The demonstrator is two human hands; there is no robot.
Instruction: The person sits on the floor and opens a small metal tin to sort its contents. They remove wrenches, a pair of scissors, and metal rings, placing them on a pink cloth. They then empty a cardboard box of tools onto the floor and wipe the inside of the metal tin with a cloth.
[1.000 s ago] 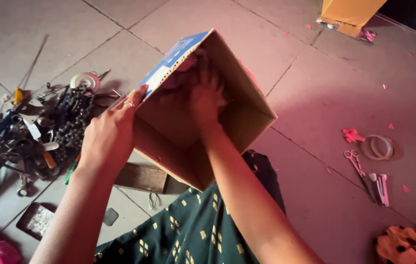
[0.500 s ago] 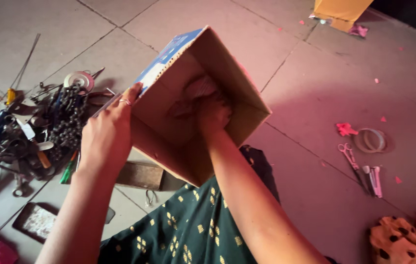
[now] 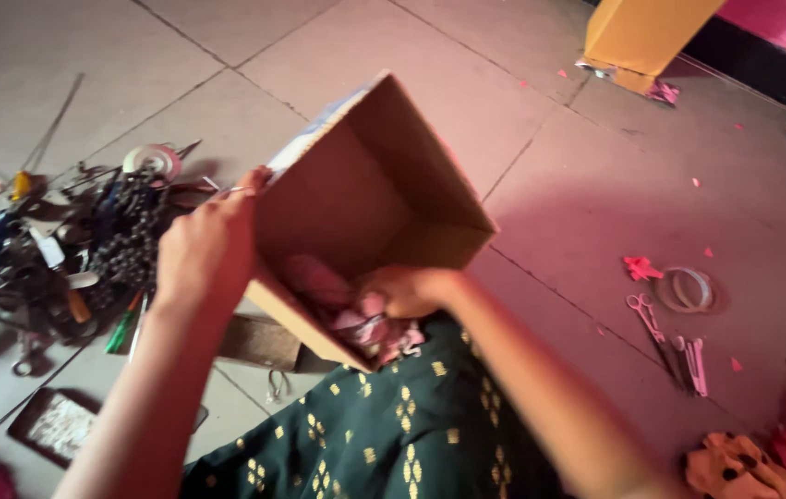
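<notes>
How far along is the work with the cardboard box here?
Done: pink scraps already lie in the tilted cardboard box. In hand: left hand grips its rim; right hand reaches among the scraps. Left: pink bits remain on the floor near scissors.

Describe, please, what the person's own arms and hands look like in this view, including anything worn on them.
Both forearms are bare, with no sleeve reaching them in the frame. The left hand shows no glove, and no ring, bangle or watch can be made out. The right hand is also ungloved, its fingers partly hidden among pink scraps. A dark green garment with gold diamond motifs lies below the arms.
</notes>
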